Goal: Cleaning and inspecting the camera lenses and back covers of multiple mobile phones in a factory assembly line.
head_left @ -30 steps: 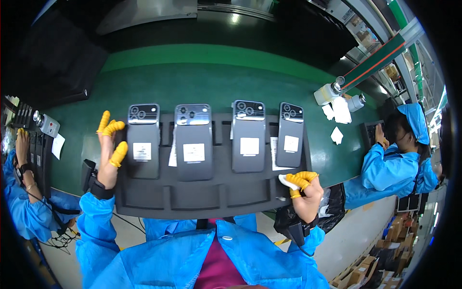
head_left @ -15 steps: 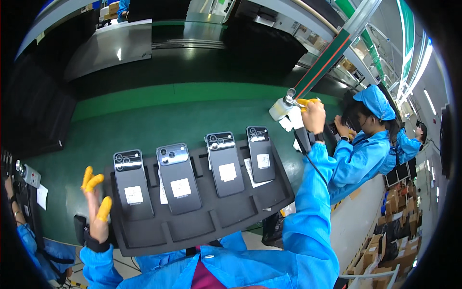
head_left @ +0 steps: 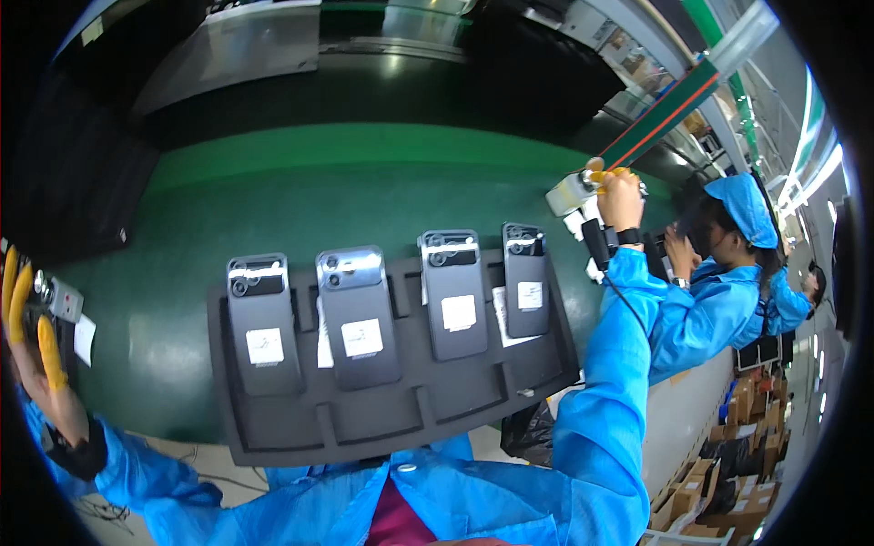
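A dark tray [head_left: 273, 437] lies nearest, on the green belt [head_left: 364, 182] just in front of the body in blue. Four phones are laid in it face down, side by side: a first phone [head_left: 264, 323], a second phone [head_left: 358, 317], a third phone [head_left: 455, 293] and a fourth phone [head_left: 526, 279], each with a white sticker on its back. No hand is near them.

At the left rim the left hand [head_left: 32, 337] is raised, its fingers spread wide in yellow fingertip covers, and nothing is held in it. It hovers close to a small grey device [head_left: 59, 298] at the belt's edge, which could be knocked if the hand is swung without a look.

Farther off, the right arm is stretched out over the tray's right end, and the right hand [head_left: 619, 196] is closed around a small white dispenser [head_left: 572, 193] beside the green rail [head_left: 665, 109]. With the arm so extended, the fourth phone could be brushed or dragged out of its slot by the sleeve. The dispenser could also slip, since it is gripped only at the fingertips. Beyond, a co-worker in blue [head_left: 728, 291] sits close by, and elbows could be bumped.
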The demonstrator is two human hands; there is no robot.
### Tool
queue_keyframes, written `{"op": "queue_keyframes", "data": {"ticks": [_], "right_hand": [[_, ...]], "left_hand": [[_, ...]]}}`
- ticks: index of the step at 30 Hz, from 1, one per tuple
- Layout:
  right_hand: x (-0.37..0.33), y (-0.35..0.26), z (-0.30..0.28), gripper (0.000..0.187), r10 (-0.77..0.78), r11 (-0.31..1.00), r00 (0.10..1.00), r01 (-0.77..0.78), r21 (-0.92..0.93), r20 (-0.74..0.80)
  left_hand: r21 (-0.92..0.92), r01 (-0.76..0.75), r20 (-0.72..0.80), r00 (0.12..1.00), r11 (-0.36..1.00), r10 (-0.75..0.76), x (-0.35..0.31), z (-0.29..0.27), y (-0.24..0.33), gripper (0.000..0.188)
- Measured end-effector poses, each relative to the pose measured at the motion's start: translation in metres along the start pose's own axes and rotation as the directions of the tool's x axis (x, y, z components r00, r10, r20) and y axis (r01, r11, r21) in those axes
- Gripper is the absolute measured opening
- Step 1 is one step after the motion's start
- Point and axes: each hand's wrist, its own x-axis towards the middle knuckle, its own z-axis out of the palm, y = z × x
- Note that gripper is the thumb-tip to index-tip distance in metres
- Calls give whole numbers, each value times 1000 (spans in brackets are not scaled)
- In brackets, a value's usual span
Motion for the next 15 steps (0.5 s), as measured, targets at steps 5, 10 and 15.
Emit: {"op": "queue_keyframes", "data": {"ticks": [5, 10, 15], "right_hand": [[-11, -67, -70, 16, -161, 969, 983, 174, 177, -89], [-48, -174, -141, 21, -414, 755, 886, 463, 464, -209], [-61, -252, -140, 30, -635, 517, 735, 632, 577, -237]], "left_hand": [[123, -501, 326, 836, 857, 442, 74, 60, 211, 35], [-485, -544, 418, 543, 685, 728, 41, 164, 259, 46], [-750, -417, 364, 388, 513, 847, -20, 214, 261, 47]]}}
